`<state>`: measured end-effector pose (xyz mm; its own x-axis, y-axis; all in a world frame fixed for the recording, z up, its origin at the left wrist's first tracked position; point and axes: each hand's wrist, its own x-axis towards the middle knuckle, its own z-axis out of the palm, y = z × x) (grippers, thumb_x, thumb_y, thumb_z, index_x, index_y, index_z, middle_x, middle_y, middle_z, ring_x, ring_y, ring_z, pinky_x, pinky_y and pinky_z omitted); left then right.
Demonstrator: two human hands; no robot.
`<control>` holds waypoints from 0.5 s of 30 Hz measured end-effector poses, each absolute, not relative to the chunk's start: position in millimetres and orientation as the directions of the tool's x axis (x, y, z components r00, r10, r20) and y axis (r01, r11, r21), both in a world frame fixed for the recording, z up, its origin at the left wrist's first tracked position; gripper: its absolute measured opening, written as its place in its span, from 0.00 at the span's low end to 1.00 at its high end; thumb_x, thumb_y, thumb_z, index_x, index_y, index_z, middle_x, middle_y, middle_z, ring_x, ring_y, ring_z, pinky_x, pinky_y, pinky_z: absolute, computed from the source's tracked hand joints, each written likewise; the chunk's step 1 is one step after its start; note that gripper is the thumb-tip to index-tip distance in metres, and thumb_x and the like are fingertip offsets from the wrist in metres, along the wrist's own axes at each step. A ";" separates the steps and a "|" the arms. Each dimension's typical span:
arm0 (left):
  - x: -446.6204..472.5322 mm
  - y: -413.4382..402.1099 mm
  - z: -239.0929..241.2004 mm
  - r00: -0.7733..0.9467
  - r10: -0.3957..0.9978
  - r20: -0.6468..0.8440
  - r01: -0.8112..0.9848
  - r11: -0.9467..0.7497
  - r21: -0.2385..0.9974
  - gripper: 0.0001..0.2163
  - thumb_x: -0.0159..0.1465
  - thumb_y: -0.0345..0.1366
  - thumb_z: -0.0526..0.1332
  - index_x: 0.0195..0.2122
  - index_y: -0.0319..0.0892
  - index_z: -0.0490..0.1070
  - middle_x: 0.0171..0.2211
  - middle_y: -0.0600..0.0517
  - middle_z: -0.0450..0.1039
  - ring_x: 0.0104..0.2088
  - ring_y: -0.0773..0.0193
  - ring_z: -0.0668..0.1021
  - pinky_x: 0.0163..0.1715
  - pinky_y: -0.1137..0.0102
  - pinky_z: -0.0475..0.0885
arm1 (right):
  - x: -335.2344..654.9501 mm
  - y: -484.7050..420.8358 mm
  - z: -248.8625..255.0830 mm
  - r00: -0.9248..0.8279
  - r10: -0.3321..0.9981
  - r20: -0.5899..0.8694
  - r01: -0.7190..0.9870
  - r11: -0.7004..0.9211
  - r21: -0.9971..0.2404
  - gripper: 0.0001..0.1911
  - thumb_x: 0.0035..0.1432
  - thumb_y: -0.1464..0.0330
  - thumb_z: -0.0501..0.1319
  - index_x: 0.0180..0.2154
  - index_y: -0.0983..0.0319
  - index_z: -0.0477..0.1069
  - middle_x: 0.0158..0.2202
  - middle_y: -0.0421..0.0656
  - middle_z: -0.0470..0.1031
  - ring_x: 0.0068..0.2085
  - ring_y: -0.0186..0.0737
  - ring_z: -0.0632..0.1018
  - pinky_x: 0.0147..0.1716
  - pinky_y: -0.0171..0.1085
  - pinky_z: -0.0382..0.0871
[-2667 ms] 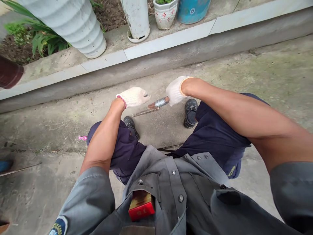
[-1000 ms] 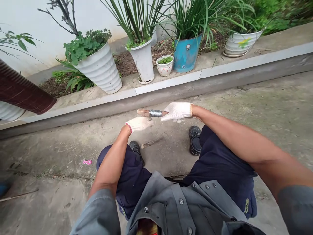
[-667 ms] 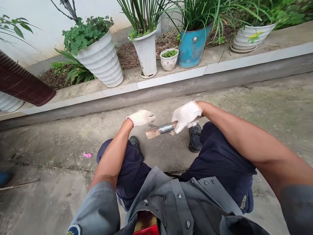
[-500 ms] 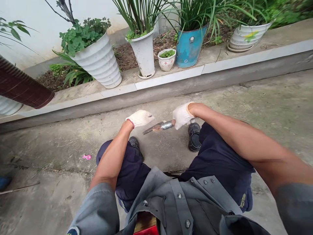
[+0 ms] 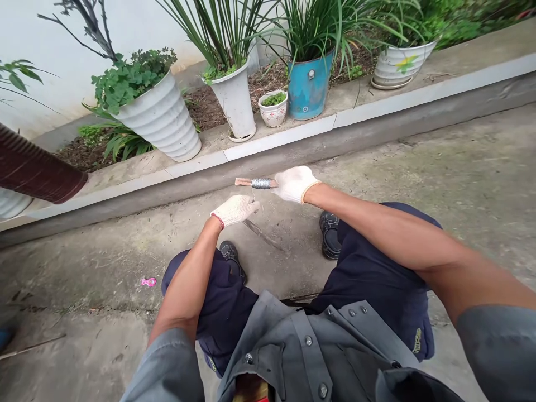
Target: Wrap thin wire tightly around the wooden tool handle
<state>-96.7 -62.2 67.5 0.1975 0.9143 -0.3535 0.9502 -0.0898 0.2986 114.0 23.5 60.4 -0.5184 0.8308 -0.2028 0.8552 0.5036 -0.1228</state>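
Observation:
My right hand point(image 5: 294, 184), in a white knit glove, is closed round one end of a wooden stick point(image 5: 243, 182). Silvery wire point(image 5: 262, 183) is wound in a thick coil about the middle of that stick. A thin strand drops from the coil towards my left hand point(image 5: 237, 210), also gloved, with a red cuff edge. The left fingers are pinched together. Out from under them, slanting down to the right, runs a dark, thin stick point(image 5: 262, 233), its far end blurred. Its held end is hidden by the glove.
A low concrete ledge point(image 5: 280, 134) crosses ahead, bearing white pots point(image 5: 165, 120), a blue bucket point(image 5: 310, 89) and a small planter point(image 5: 273, 114). A brown ribbed column point(image 5: 37, 162) leans at left. A pink object point(image 5: 148, 282) lies on the concrete floor. My shoes point(image 5: 330, 234) flank the work.
My right hand has moved up and left with the wire-wound stick, now above my left hand. The dark stick shows apart from it, slanting below the left fingers. The view has shifted slightly.

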 end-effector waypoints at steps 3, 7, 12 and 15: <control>-93.4 -63.3 72.1 0.192 0.918 -0.347 0.942 -0.072 0.329 0.21 0.71 0.50 0.54 0.35 0.42 0.82 0.30 0.51 0.77 0.30 0.59 0.74 0.32 0.66 0.63 | 119.4 22.5 66.2 -0.516 0.849 -0.116 0.853 0.497 -0.159 0.27 0.70 0.50 0.56 0.52 0.63 0.82 0.44 0.60 0.84 0.48 0.62 0.85 0.46 0.46 0.71; -86.8 -65.3 78.3 0.218 0.926 -0.309 0.925 -0.094 0.369 0.21 0.73 0.50 0.54 0.37 0.42 0.81 0.29 0.52 0.76 0.31 0.60 0.73 0.32 0.67 0.64 | 125.6 23.2 74.9 -0.552 0.828 -0.094 0.824 0.525 -0.213 0.30 0.66 0.43 0.60 0.49 0.61 0.82 0.42 0.57 0.84 0.46 0.56 0.84 0.41 0.41 0.67; -92.8 -70.5 74.9 0.237 0.937 -0.255 0.899 -0.112 0.423 0.23 0.73 0.53 0.54 0.48 0.42 0.82 0.47 0.48 0.84 0.46 0.54 0.81 0.46 0.66 0.73 | 134.2 15.9 91.6 -0.619 0.777 -0.118 0.777 0.582 -0.241 0.31 0.66 0.40 0.59 0.46 0.59 0.80 0.40 0.53 0.83 0.42 0.53 0.82 0.35 0.39 0.61; -108.2 -77.0 67.0 0.141 0.952 -0.270 0.914 -0.021 0.406 0.27 0.72 0.54 0.57 0.64 0.42 0.76 0.63 0.43 0.78 0.60 0.48 0.79 0.58 0.64 0.71 | 139.4 7.3 104.7 -0.597 0.793 -0.122 0.789 0.552 -0.271 0.30 0.66 0.40 0.58 0.46 0.59 0.79 0.40 0.51 0.83 0.41 0.50 0.81 0.34 0.38 0.58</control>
